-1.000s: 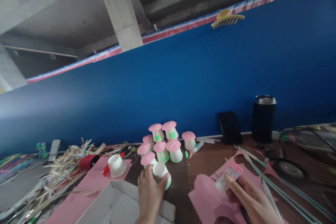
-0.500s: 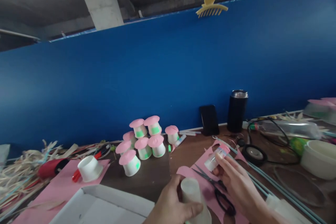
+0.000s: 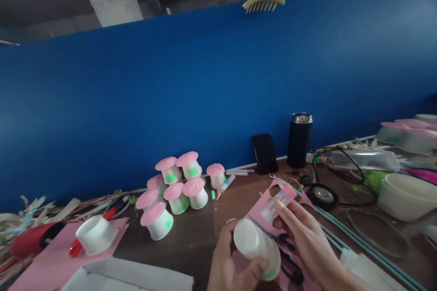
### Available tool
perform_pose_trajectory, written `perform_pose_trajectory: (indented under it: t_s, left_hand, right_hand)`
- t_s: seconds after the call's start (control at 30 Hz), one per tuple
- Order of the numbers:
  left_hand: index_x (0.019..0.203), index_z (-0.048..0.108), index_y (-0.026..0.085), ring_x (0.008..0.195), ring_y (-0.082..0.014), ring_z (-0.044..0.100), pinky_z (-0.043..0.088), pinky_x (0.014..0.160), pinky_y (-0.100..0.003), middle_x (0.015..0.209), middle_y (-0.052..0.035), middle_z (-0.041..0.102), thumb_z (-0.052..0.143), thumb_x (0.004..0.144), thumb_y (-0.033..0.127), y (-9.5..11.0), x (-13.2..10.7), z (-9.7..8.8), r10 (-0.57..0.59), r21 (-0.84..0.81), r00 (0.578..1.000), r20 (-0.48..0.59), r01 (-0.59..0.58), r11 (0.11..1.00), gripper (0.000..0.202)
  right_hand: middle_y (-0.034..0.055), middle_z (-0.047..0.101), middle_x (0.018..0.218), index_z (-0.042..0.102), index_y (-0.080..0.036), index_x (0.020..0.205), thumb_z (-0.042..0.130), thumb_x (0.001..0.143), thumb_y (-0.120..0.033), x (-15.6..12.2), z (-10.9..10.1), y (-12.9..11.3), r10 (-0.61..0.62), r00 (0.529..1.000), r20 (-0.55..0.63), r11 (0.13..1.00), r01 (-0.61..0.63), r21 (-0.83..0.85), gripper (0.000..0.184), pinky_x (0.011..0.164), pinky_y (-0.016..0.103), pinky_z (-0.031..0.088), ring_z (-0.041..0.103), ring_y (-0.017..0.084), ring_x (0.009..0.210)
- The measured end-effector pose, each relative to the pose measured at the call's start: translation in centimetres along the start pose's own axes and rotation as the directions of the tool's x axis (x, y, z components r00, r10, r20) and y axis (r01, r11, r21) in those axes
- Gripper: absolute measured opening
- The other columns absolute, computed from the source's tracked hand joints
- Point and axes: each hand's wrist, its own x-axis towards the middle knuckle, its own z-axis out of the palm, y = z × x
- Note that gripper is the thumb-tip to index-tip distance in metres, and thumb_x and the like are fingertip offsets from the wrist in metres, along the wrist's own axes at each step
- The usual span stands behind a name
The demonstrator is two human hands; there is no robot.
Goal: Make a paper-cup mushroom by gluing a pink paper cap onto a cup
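Note:
My left hand (image 3: 229, 266) is wrapped round a white paper cup (image 3: 256, 246) with a green patch, held on its side with its base toward me at the bottom centre. My right hand (image 3: 307, 243) grips a small glue stick (image 3: 276, 203) with a pink cap, just right of the cup and above it. Black-handled scissors (image 3: 288, 261) lie on pink paper (image 3: 261, 207) under both hands. To the left stands a cluster of several white cups with pink tops (image 3: 177, 182).
An upturned white cup (image 3: 96, 235) sits on pink paper at the left beside a red marker (image 3: 30, 238). A white box (image 3: 136, 277) lies at the bottom edge. A black flask (image 3: 299, 139), phone (image 3: 264, 153), tape roll (image 3: 322, 195), white bowl (image 3: 406, 195) and cables fill the right.
The left hand has lifted a cup from beside the cluster and brought it right, toward the right hand. The view has swung to the right and down.

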Motion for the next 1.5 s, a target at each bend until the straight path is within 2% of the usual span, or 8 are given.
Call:
perform_pose_trajectory:
  t_s: [0.17,0.43,0.67,0.77,0.9,1.03,1.23,1.5]
  left_hand:
    - [0.116,0.057,0.021,0.091,-0.028,0.065,0.05,0.084,-0.037,0.104,-0.0075,0.069,0.077,0.055,0.057,-1.6,-0.4,-0.1,-0.091,0.2,0.995,0.041,0.081,0.976,0.074]
    - [0.114,0.06,0.024,0.095,-0.0301,0.066,0.052,0.084,-0.039,0.106,-0.0071,0.07,0.083,0.049,0.038,-3.3,-0.3,-0.1,-0.055,0.397,0.998,-0.015,0.057,0.916,0.07]
    - [0.114,0.057,0.027,0.088,-0.0266,0.066,0.053,0.079,-0.036,0.101,-0.0048,0.069,0.083,0.055,0.036,-5.0,-0.8,1.1,0.225,0.473,0.973,-0.046,-0.177,0.863,0.066]
    - [0.113,0.056,0.025,0.09,-0.0289,0.066,0.053,0.079,-0.04,0.101,-0.0073,0.069,0.082,0.056,0.046,-6.2,-0.5,1.6,0.324,0.465,0.946,0.004,-0.289,0.837,0.067]
    - [0.115,0.057,0.021,0.091,-0.0312,0.065,0.053,0.079,-0.043,0.101,-0.0106,0.068,0.082,0.054,0.049,-7.1,-0.1,1.8,0.316,0.479,0.948,0.031,-0.292,0.828,0.072]
    - [0.112,0.06,0.017,0.091,-0.0334,0.064,0.053,0.08,-0.047,0.1,-0.0139,0.068,0.081,0.051,0.052,-6.9,0.1,1.8,0.265,0.505,0.963,0.053,-0.255,0.825,0.073]
    - [0.113,0.061,0.016,0.091,-0.034,0.064,0.051,0.081,-0.049,0.101,-0.0155,0.068,0.08,0.053,0.057,-6.9,0.1,2.1,0.231,0.478,0.972,0.028,-0.216,0.851,0.075]
    - [0.11,0.063,0.013,0.094,-0.0363,0.063,0.05,0.084,-0.05,0.104,-0.0179,0.068,0.084,0.046,0.061,-5.7,0.1,2.4,0.15,0.455,0.988,0.031,-0.148,0.878,0.083]
  right_hand:
    - [-0.0035,0.052,0.062,0.058,-0.019,0.077,0.061,0.084,-0.054,0.0,-0.2,0.4,-0.046,0.999,0.016,0.997,0.046,-0.065,0.036,0.054,0.023,0.04,0.046,0.012,0.058]
    - [-0.0049,0.051,0.059,0.057,-0.02,0.076,0.059,0.087,-0.052,-0.3,0.0,0.7,-0.066,0.992,0.11,0.995,0.074,-0.073,0.034,0.051,0.02,0.037,0.043,0.01,0.054]
    - [0.0043,0.069,0.087,0.065,-0.025,0.096,0.064,0.082,-0.048,-1.6,-0.2,-1.9,-0.176,0.97,0.166,0.977,0.193,-0.094,0.027,0.069,0.027,0.053,0.064,0.02,0.075]
    - [0.0029,0.071,0.08,0.067,-0.026,0.083,0.064,0.08,-0.048,-2.2,-0.1,-2.4,-0.258,0.961,0.102,0.908,0.278,-0.315,0.022,0.067,0.025,0.053,0.066,0.021,0.072]
    - [0.0001,0.069,0.066,0.064,-0.027,0.074,0.06,0.082,-0.048,-2.4,0.0,-1.7,-0.333,0.936,0.115,0.798,0.344,-0.495,0.023,0.061,0.026,0.052,0.065,0.019,0.061]
    - [0.0048,0.073,0.082,0.066,-0.026,0.083,0.059,0.082,-0.048,-1.9,-0.5,0.0,-0.396,0.898,0.192,0.663,0.424,-0.617,0.023,0.069,0.03,0.054,0.068,0.023,0.074]
    - [0.0101,0.07,0.107,0.065,-0.026,0.098,0.062,0.082,-0.048,-1.5,-0.6,1.1,-0.36,0.911,0.201,0.669,0.402,-0.626,0.027,0.066,0.031,0.055,0.067,0.027,0.087]
    - [0.0082,0.07,0.099,0.069,-0.028,0.092,0.062,0.084,-0.042,-1.7,0.0,-0.1,-0.501,0.805,0.318,0.523,0.574,-0.63,0.018,0.079,0.036,0.055,0.067,0.028,0.09]
